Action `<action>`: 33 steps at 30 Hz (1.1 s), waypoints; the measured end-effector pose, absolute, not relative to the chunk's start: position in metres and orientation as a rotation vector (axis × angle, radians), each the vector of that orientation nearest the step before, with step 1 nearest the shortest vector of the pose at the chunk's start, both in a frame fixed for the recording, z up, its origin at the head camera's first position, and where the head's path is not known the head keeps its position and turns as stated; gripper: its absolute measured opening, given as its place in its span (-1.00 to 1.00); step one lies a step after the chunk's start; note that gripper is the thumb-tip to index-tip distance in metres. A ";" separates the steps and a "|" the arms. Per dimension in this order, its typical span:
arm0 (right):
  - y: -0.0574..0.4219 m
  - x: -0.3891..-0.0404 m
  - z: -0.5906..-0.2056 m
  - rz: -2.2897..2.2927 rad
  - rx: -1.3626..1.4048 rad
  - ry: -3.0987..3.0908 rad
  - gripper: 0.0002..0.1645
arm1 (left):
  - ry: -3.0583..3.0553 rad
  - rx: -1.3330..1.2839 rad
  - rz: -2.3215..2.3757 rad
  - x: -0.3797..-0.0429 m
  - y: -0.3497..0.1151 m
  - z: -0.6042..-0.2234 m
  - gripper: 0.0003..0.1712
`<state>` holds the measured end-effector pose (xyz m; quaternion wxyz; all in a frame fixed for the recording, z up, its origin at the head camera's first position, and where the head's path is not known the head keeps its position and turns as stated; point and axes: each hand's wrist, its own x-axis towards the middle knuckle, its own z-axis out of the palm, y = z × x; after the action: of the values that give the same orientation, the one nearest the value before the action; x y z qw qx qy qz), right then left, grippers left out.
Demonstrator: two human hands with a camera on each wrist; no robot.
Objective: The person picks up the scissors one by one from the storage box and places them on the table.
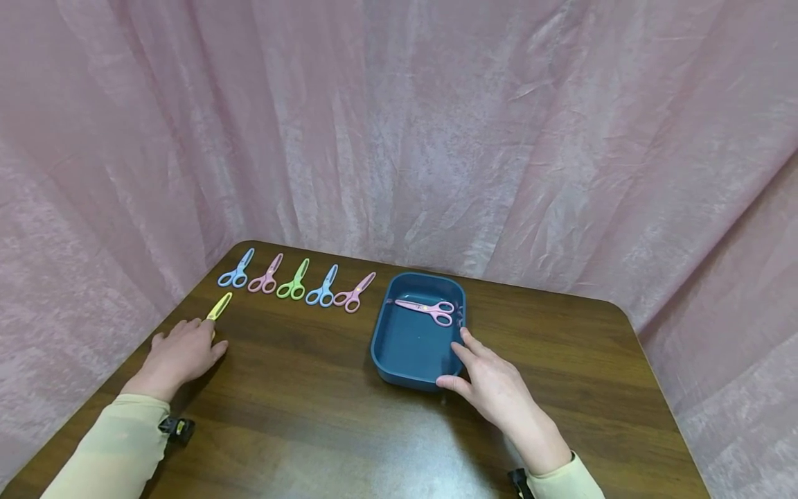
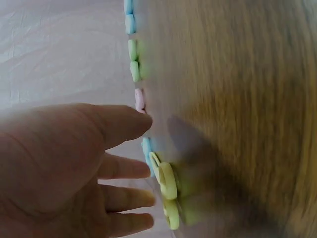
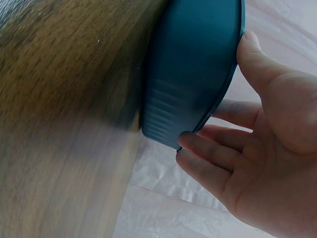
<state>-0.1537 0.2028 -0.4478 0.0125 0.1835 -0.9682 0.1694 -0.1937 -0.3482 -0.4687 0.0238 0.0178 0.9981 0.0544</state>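
Observation:
My left hand (image 1: 182,352) reaches over a pair of yellow scissors (image 1: 219,306), whose handles it hides in the head view. The left wrist view shows its fingers extended beside the yellow handles, with no grip on them visible. At the near right corner of a dark blue rectangular tray (image 1: 408,380), my right hand (image 1: 501,388) rests its thumb and fingertips on the rim, fingers loosely spread. One pair of pink scissors (image 1: 424,309) lies inside the tray, handles towards the right wall.
Behind the left hand is a row of scissors: blue (image 1: 240,271), pink (image 1: 268,276), green (image 1: 296,282), another blue (image 1: 324,288) and another pink (image 1: 356,294). They lie on a brown wooden table (image 1: 299,409). A pink curtain (image 1: 424,138) hangs around its edges.

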 end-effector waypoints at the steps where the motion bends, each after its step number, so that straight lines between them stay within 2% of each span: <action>1: 0.203 -0.154 -0.448 0.527 0.572 -3.016 -0.08 | 3.104 0.055 0.171 -0.193 -0.347 -0.468 -0.39; 9: 0.202 -0.154 -0.449 0.522 0.572 -3.020 -0.06 | 3.247 0.115 0.188 -0.190 -0.320 -0.460 -0.23; 24: 0.203 -0.154 -0.449 0.527 0.569 -3.011 -0.07 | 3.347 0.434 0.210 -0.183 -0.235 -0.443 -0.28; 33: 0.201 -0.154 -0.448 0.532 0.565 -3.024 -0.06 | 3.395 0.648 0.209 -0.183 -0.199 -0.443 -0.28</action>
<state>-0.1536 0.2015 -0.4477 0.0099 0.1809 -0.9686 0.1706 -0.1832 -0.1986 -0.4433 -0.1599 0.1847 0.9679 0.0596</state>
